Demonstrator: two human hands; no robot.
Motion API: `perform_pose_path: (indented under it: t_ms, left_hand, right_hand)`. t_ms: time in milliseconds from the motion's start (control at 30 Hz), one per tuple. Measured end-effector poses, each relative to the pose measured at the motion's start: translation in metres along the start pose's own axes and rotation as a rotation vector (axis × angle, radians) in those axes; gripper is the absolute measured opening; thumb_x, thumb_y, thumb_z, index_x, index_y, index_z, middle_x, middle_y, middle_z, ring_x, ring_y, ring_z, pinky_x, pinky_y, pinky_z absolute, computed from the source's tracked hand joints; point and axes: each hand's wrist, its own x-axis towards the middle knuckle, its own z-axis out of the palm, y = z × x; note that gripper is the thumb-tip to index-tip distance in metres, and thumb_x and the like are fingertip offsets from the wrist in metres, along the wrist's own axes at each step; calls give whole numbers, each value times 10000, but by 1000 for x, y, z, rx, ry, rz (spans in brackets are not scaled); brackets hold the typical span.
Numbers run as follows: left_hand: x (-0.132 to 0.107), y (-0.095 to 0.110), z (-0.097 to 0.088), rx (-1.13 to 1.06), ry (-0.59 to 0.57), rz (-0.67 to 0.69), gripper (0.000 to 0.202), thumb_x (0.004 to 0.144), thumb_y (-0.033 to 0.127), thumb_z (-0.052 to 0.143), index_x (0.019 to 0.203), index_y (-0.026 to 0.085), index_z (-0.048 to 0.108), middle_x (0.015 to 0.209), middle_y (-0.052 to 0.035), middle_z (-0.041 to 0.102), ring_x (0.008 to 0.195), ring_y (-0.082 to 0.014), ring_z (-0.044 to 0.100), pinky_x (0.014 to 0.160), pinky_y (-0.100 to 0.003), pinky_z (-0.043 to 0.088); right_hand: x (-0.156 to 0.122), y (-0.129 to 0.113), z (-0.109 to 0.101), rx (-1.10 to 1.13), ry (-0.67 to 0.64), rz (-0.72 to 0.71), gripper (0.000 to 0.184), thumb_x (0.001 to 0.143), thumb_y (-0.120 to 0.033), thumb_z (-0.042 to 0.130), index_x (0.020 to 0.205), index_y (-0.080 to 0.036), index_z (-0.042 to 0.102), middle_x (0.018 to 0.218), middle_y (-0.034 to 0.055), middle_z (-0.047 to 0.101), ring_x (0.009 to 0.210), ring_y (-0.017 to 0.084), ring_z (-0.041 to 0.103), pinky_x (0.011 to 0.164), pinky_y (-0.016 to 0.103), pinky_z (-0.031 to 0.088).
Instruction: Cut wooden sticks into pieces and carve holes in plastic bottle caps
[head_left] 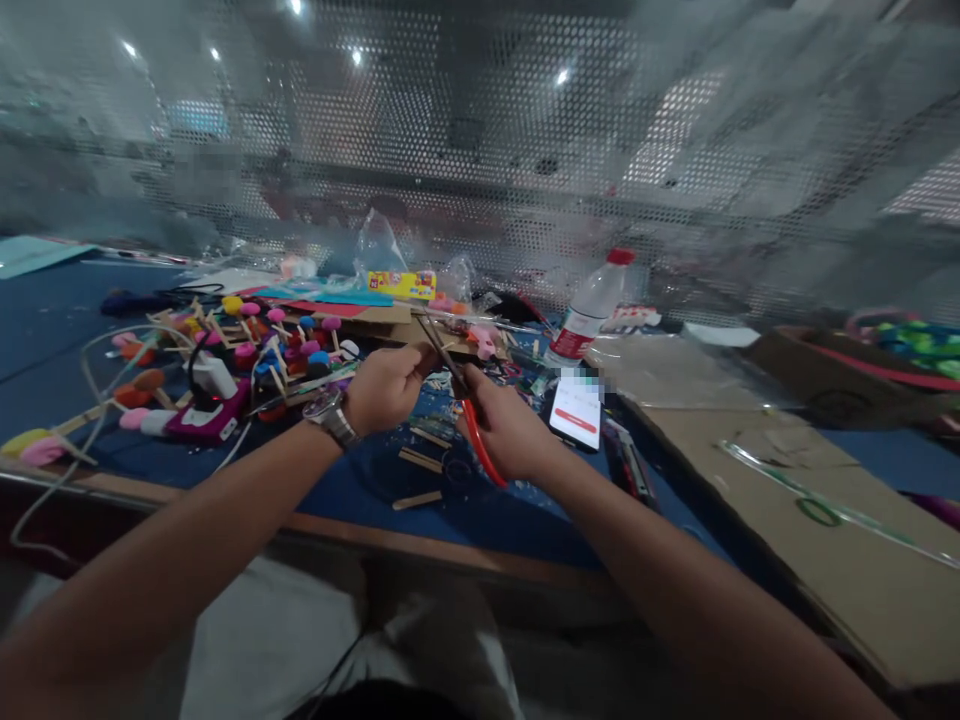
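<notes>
My right hand (pixel 510 425) is closed around the red handles of a pair of scissors (pixel 485 450). The blades point up and away, over the middle of the blue table. Just left of the blades, my left hand (pixel 386 388), with a metal wristwatch (pixel 330 415), pinches at the fingertips. Whatever is in that pinch is too small or hidden to make out. Below the hands lie several flat wooden sticks (pixel 418 500) among small scraps.
Sticks with coloured pom-poms (pixel 246 355) crowd the left, around a purple power strip (pixel 225 415) with a white charger and cable. To the right are a lit phone (pixel 576 410), a red-capped bottle (pixel 589 310) and a cardboard sheet (pixel 847 590). Perforated metal screening (pixel 480 130) rises behind.
</notes>
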Motion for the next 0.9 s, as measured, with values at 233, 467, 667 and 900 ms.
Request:
perform_pose_path:
  t_ms: [233, 467, 667, 900]
  left_hand:
    - [-6, 2, 4, -106, -30, 10, 266, 983, 253, 399, 852, 169, 615, 776, -69, 688, 684, -181, 634, 650, -275, 423]
    - [-6, -3, 10, -254, -63, -15, 321, 998, 315, 388, 815, 154, 597, 713, -29, 625, 625, -142, 548, 619, -254, 416]
    - [-7, 2, 9, -372, -91, -18, 435, 1011, 454, 383, 738, 165, 560, 665, -16, 570, 658, -146, 536, 648, -263, 436]
    - [-7, 3, 7, -426, -113, -17, 482, 997, 539, 401, 733, 165, 548, 651, -13, 535, 642, -139, 494, 612, -259, 413]
  right_hand:
    - [-3, 4, 1, -93, -26, 0, 352, 838, -145, 508, 1188, -153, 542, 855, 119, 705, 683, 237, 581, 612, 292, 347]
    - [-3, 10, 1, -83, -40, 7, 353, 777, -135, 534, 1128, -162, 533, 664, 21, 609, 563, 197, 511, 529, 272, 291]
    - [-6, 11, 2, -76, -30, -10, 487, 742, -147, 552, 1227, -165, 505, 698, 15, 620, 578, 183, 511, 543, 271, 303]
    - [-9, 8, -1, -126, -34, -36, 373, 780, -124, 524, 1151, -155, 531, 692, 34, 623, 556, 170, 447, 548, 283, 268]
